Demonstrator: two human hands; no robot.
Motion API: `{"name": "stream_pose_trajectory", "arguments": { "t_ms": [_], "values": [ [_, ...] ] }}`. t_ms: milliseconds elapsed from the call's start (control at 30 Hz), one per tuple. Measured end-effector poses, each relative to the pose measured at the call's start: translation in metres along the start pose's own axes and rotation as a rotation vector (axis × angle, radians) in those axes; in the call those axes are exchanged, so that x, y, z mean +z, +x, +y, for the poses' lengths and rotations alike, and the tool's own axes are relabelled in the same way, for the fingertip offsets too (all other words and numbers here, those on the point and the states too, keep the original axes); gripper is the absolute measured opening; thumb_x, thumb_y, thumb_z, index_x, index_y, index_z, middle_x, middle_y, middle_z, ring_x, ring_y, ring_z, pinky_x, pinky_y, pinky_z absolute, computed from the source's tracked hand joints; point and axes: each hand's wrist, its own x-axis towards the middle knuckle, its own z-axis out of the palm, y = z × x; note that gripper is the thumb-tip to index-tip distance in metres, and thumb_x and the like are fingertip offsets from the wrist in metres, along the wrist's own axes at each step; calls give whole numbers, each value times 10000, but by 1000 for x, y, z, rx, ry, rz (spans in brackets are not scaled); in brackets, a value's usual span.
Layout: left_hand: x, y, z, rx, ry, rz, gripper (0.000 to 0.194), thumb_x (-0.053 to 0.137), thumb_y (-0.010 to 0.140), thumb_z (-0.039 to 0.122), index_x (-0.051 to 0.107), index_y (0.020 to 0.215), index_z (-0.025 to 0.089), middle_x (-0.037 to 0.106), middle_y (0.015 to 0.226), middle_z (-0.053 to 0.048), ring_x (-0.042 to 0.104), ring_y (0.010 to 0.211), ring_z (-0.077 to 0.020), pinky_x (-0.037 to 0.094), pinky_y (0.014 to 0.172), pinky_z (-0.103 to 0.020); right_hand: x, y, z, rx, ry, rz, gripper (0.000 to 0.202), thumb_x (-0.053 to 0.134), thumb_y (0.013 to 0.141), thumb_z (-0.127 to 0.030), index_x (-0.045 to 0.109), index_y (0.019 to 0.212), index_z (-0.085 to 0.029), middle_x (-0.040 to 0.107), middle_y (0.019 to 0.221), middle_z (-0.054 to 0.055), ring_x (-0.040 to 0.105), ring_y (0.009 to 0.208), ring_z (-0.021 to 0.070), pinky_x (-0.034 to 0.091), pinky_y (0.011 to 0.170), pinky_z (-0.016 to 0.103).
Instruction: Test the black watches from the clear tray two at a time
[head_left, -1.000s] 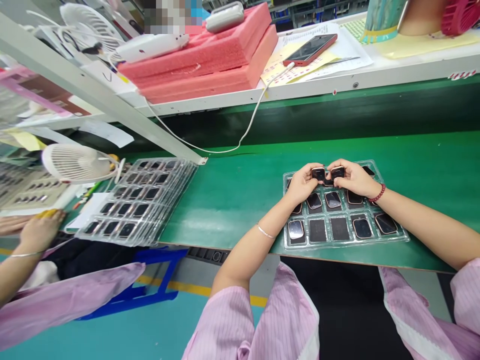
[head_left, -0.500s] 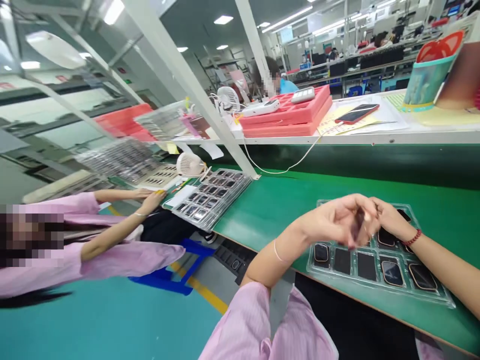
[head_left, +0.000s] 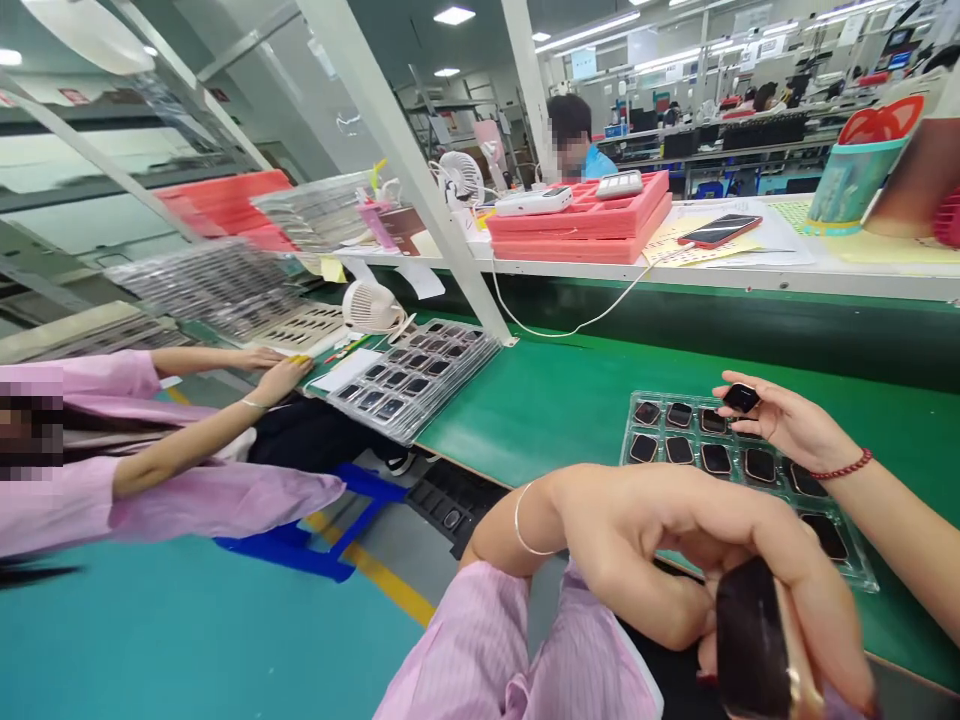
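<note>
Pinching one watch case [head_left: 752,640] near the lens, left hand [head_left: 675,560]; right hand [head_left: 787,425] grips another [head_left: 741,397].

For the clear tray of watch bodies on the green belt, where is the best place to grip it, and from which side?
Probably by its bare near rim, coming from the person's side of the green belt. The clear tray is flat and thin, its pockets are full of watch bodies, and the right hand hovers over the far end holding one, so the rim looks like the only free edge.
</note>
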Motion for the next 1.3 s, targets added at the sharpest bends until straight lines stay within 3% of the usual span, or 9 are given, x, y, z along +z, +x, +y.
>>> {"name": "stream_pose_trajectory", "arguments": {
  "t_ms": [67, 133, 233, 367, 633, 800, 933, 1067, 1300],
  "values": [
    [-15, -2, -3, 173, -79, 52, 187, 659, 716, 180, 613, 897, 186, 647, 806, -25, 644, 599, -115, 507, 513, -190, 24, -27, -27, -73, 48, -85, 312, 740, 877, -396, 720, 1156, -257, 681, 1200, 69, 719, 952, 210, 643, 739, 285],
    [-43, 0, -11, 234, -86, 274, 312, 684, 688, 96, 600, 973, 193, 646, 833, -11, 605, 583, -81, 476, 519, -170, 52, -59, -51, -152, 74, -208, 299, 775, 865, -406, 712, 1104, -237, 659, 1125, 53, 722, 888, 191, 631, 657, 247],
    [-95, 17, -36, 122, -51, 541, 507, 700, 595, 50, 563, 1058, 204, 663, 883, 1, 579, 602, -63, 432, 538, -160, 92, -103, -72, -139, 147, -427, 380, 829, 815, -475, 669, 1045, -218, 640, 1017, 25, 701, 714, 120, 572, 553, 178],
    [-145, 44, -87, -138, -44, 634, 581, 655, 548, 94, 534, 1111, 174, 693, 908, -35, 597, 622, -87, 384, 524, -178, 124, -136, -82, -5, 232, -494, 490, 925, 708, -426, 619, 998, -176, 631, 936, 21, 638, 662, 65, 524, 575, 137],
    [-172, 51, -155, -153, 26, 806, 495, 649, 606, 173, 565, 1094, 158, 696, 857, -36, 595, 574, -103, 367, 487, -211, 128, -146, -89, 46, 200, -448, 538, 913, 691, -485, 618, 999, -158, 632, 918, 36, 633, 666, 86, 529, 577, 173],
    [-166, 48, -154, -134, 73, 821, 330, 699, 703, 175, 607, 1019, 175, 711, 868, -51, 620, 661, -131, 408, 546, -234, 108, -108, -74, -103, 195, -425, 459, 823, 808, -519, 631, 1052, -181, 693, 934, 50, 704, 664, 130, 557, 532, 187],
    [-160, 48, -152, -54, 160, 859, 309, 694, 728, 231, 600, 1013, 155, 661, 770, -12, 577, 612, -114, 392, 533, -219, 55, -44, -39, -119, 39, -200, 458, 711, 908, -511, 629, 1212, -179, 732, 1094, 127, 762, 854, 212, 626, 622, 241],
    [-159, 50, -155, -7, 144, 852, 384, 617, 677, 142, 558, 1055, 158, 656, 843, -8, 592, 644, -103, 463, 617, -230, -1, 5, 11, -44, -136, 28, 404, 736, 849, -230, 600, 1229, -211, 739, 1159, 104, 764, 884, 188, 631, 668, 235],
    [-158, 49, -157, 11, 152, 805, 461, 543, 634, 57, 561, 1083, 159, 674, 948, -38, 640, 785, -123, 507, 713, -235, -29, 19, 43, -78, -262, -4, 524, 726, 766, -192, 575, 1268, -208, 713, 1233, 110, 750, 935, 207, 628, 760, 320]
  ]
}}
